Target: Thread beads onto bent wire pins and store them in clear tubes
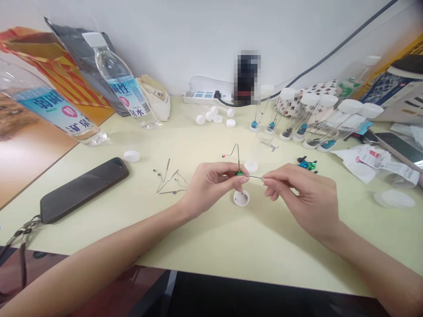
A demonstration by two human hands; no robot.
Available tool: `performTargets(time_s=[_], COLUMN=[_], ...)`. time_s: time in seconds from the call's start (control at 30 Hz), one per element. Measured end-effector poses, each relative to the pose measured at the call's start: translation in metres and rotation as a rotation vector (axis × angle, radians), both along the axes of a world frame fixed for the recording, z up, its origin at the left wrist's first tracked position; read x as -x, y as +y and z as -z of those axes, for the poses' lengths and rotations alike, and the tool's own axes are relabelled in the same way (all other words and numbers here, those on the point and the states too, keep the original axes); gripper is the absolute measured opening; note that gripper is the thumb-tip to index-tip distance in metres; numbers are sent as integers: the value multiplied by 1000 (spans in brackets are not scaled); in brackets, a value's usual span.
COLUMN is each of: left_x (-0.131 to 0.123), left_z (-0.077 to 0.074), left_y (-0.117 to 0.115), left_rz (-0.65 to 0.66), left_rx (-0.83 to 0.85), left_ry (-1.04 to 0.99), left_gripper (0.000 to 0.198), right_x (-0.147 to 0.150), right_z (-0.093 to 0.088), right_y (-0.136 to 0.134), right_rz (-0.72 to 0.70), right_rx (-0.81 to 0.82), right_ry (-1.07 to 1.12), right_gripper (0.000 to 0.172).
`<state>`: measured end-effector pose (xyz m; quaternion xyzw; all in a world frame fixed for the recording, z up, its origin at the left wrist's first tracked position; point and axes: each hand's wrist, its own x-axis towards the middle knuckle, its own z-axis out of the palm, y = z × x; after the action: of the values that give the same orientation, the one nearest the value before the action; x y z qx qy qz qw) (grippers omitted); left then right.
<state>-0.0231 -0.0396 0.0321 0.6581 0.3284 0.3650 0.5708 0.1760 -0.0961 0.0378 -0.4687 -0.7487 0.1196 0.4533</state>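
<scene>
In the middle, my left hand (pixel 214 182) pinches a small green part (pixel 239 173) between thumb and fingertips. A bent wire (pixel 238 154) with a pinkish-red tip rises from this part. My right hand (pixel 304 198) is closed on a thin metal rod (pixel 254 176), whose other end reaches the green part. Just below the fingertips, a white cap (pixel 241 198) lies with its hollow side up. Several bent wires (pixel 169 180) with small coloured tips lie left of my left hand. Beyond my right hand is a small pile of blue, green and black parts (pixel 307 164).
Several clear tubes with white caps (pixel 309 99) stand at the back right, with loose white caps (pixel 214 115) near a power strip (pixel 208 94). A phone (pixel 84 189), another cap (pixel 131 156) and water bottles (pixel 124 83) are on the left. Crumpled wrappers (pixel 366 163) lie right.
</scene>
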Motion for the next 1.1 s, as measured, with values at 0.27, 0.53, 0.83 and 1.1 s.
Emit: performTargets(time_s=[0.27,0.53,0.83,1.1], left_x=[0,0,-1,-2], left_z=[1,1,1,3], left_y=[-1,1,-4,-4], left_rz=[-38,-46,-20,-26], left_rx=[-100,-8,-19,-26], left_ry=[47,-21,22,40], left_gripper=[13,14,14,13], right_x=[6,0,0,0], right_z=[-4,8,8,0], right_y=[2,-1,-3,2], right_rz=[-65,20,-29,-26], right_rx=[562,-149,-34,317], right_ry=[435,-190,-82,139], right_gripper=[20,23,21,17])
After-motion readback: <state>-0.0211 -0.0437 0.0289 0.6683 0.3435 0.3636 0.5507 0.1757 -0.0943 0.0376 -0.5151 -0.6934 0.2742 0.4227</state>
